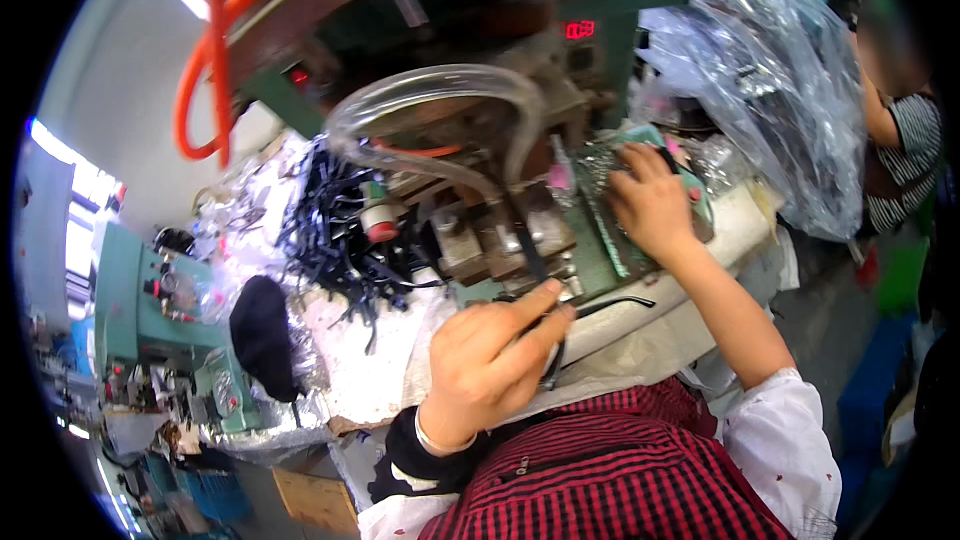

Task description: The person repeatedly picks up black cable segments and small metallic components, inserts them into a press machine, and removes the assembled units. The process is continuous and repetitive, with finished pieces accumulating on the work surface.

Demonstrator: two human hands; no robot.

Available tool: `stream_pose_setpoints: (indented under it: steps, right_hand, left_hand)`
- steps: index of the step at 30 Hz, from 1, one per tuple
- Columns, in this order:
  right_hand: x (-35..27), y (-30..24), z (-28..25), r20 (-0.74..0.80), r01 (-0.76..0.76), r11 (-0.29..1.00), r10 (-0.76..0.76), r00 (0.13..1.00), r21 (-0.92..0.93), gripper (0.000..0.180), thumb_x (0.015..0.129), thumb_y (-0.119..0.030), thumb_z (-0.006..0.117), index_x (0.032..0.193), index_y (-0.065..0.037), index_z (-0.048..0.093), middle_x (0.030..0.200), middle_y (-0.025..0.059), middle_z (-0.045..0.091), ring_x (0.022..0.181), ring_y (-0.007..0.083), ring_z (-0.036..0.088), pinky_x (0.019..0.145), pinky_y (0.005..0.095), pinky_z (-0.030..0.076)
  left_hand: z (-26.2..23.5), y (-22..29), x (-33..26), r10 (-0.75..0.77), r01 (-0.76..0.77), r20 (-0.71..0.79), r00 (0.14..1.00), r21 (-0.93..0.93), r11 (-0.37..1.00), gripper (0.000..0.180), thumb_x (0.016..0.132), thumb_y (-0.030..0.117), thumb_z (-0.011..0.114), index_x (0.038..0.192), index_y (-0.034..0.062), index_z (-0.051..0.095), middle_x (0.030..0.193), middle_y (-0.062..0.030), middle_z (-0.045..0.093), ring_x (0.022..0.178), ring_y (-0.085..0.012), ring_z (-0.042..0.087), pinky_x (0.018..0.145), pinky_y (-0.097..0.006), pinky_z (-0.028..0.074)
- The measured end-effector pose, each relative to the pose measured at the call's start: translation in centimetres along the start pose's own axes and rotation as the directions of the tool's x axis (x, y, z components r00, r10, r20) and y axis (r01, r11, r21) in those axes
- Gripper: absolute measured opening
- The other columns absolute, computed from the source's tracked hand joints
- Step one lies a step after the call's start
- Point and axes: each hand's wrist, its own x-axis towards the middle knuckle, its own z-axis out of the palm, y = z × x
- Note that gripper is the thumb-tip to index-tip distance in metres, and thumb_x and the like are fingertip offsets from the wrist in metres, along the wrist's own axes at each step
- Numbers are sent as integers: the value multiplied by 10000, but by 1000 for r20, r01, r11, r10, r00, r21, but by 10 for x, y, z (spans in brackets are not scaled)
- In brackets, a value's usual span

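Observation:
My left hand (pixel 485 365) is closed in a pinch in front of the press. Between its thumb and fingers is a thin black eyeglass temple (pixel 622 301), its curved tip pointing right. A dark strip (pixel 528 252) runs from the metal fixture (pixel 490 245) down to those fingertips. Farther right, my right hand (pixel 648 198) lies over a long green tray (pixel 603 230), beside a green control box (pixel 697 202) with a red button. Its fingers are bent and apart, with no held thing showing; what lies under the palm is hidden.
A green press (pixel 640 0) with red displays looms above, with a clear hose (pixel 440 80) looping in front. Dark strips (pixel 345 230) heap up left of the fixture, near a black pouch (pixel 263 337). Clear plastic sheeting (pixel 770 90) hangs at right, near another person (pixel 905 150).

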Motion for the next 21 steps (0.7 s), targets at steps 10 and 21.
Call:
stream_pose_setpoints:
  steps: [10, 21]
  right_hand:
    - [-4, -14, 1, -43, -432, 830, 476, 878, 354, 142, 943, -116, 681, 1014, 4, 710, 914, 92, 724, 845, 183, 678, 809, 302, 519]
    - [-47, 1, -30, 232, -482, 280, 613, 755, 830, 157, 924, -30, 688, 1081, -13, 684, 930, 12, 689, 857, 73, 615, 809, 228, 484]
  left_hand:
    - [2, 90, 24, -240, -542, -488, 839, -790, -288, 170, 994, 109, 605, 1014, 34, 756, 1129, -303, 606, 832, -311, 666, 725, -338, 552]
    - [-52, -93, -86, -672, 688, -193, 715, 22, 725, 292, 829, -72, 662, 1084, 59, 714, 910, -65, 599, 813, -182, 591, 725, -284, 466]
